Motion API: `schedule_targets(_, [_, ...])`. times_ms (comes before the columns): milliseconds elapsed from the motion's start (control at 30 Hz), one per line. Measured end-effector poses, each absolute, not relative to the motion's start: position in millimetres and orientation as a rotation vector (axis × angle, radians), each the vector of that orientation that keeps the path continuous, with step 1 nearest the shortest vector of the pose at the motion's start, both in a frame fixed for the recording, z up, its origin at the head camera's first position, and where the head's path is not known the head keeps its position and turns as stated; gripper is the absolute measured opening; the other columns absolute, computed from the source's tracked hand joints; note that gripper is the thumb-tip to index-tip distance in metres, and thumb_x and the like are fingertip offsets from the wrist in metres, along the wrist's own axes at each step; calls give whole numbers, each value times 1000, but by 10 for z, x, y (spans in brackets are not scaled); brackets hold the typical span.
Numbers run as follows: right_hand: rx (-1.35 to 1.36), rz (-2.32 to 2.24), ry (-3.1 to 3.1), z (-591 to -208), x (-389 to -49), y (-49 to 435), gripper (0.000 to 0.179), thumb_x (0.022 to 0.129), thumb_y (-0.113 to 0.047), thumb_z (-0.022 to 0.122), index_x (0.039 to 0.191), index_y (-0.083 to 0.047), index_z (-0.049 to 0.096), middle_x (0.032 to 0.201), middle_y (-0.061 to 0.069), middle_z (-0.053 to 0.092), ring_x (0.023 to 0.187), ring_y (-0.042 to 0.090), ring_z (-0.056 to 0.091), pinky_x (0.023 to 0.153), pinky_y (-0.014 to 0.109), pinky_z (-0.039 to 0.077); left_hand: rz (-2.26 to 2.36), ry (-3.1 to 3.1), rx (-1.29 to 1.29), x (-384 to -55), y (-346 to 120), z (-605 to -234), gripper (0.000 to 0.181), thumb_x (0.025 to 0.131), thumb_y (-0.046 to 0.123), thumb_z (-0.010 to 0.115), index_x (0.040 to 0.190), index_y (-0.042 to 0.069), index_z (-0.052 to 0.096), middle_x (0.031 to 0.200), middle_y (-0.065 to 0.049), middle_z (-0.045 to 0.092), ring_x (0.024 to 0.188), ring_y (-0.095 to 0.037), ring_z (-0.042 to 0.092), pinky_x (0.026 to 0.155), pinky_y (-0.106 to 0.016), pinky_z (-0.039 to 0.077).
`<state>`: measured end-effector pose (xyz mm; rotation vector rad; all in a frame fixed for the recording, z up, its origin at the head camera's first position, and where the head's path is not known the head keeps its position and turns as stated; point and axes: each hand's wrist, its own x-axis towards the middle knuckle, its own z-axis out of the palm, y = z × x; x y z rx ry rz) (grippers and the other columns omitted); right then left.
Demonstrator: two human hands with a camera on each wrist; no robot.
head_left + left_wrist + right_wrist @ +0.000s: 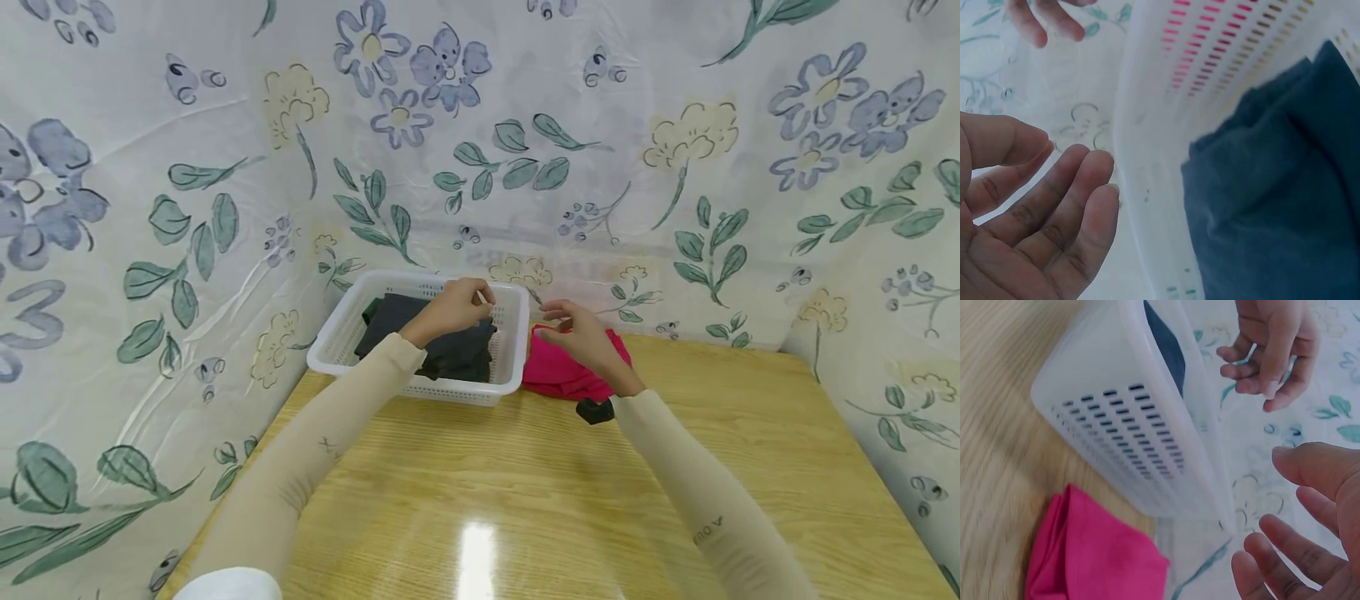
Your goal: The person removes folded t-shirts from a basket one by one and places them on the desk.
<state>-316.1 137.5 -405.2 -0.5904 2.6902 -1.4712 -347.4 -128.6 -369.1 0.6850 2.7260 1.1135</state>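
Note:
A white plastic basket (513,333) with slotted walls stands at the back left of the wooden table. Inside it lies dark folded cloth (457,350), blue-grey in the left wrist view, with a bit of dark green at its left edge. Over the basket hangs my left hand (456,308), fingers loosely bent and holding nothing. My right hand (585,337) hovers above a folded bright pink cloth (1104,556), which lies on the table against the basket's right side. Nothing is between the right hand's fingers, and they are apart from the cloth.
A small black object (595,411) shows beside my right wrist, partly behind the sleeve. The wooden table (480,467) reaches to the floral sheeting (525,200), which rises at the back and both sides. The basket's rim stands above the tabletop.

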Motion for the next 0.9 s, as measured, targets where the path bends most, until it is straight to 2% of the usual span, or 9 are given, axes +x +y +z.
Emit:
schedule_targets(333, [-653, -1518, 2653, -4081, -3175, 1089, 48, 95, -18, 76, 139, -8, 60, 132, 17, 65, 106, 32, 65, 80, 40, 56, 1079, 2795, 606, -3490, -1623, -3705, 20, 105, 13, 56, 116, 0, 65, 106, -25, 70, 86, -42, 69, 65, -38, 54])
schedule_targets(500, [-692, -1521, 2602, -4071, -3165, 934, 48, 95, -16, 74, 140, -7, 59, 135, 21, 62, 103, 32, 66, 75, 38, 57, 1046, 2824, 555, -3469, -1755, -3700, 25, 106, 14, 56, 121, -5, 64, 106, -24, 70, 85, -40, 69, 66, -39, 53])
schedule_targets(700, [-694, -1490, 2581, -4062, -3172, 730, 49, 95, -19, 76, 140, -9, 59, 134, 20, 63, 104, 30, 66, 83, 41, 58, 1031, 2843, 483, -3484, -1934, -3708, 25, 106, 13, 56, 122, -5, 64, 110, -24, 70, 85, -37, 69, 67, -39, 53])
schedule_targets(900, [-686, -1429, 2571, -4098, -3176, 538, 53, 95, -22, 77, 143, -10, 57, 137, 20, 61, 109, 30, 66, 88, 45, 56, 1039, 2863, 419, -3504, -2150, -3761, 24, 105, 11, 57, 119, -6, 65, 107, -25, 71, 82, -37, 69, 63, -35, 53])
